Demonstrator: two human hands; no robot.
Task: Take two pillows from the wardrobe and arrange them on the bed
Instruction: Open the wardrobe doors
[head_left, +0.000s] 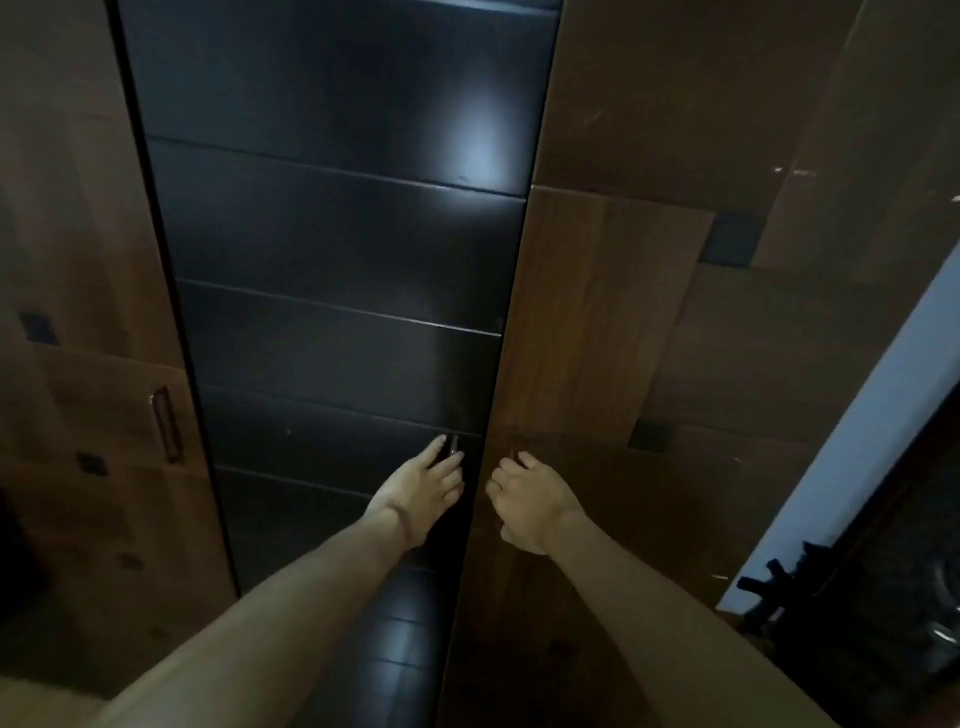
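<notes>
A tall wardrobe fills the head view. Its glossy black door (332, 270) with horizontal grooves meets a brown wooden door (602, 322) at a vertical seam in the middle. My left hand (426, 486) reaches the small metal handle (455, 446) at the black door's right edge, fingers curled at it. My right hand (524, 501) is curled at the brown door's left edge, where its handle is hidden under the fingers. Both doors look closed. No pillows and no bed are in view.
Another brown wooden door (88, 291) with a vertical bar handle (166, 423) stands at the left. A white wall strip (852, 441) runs diagonally at the right, with dark objects (883, 623) below it in the bottom right corner.
</notes>
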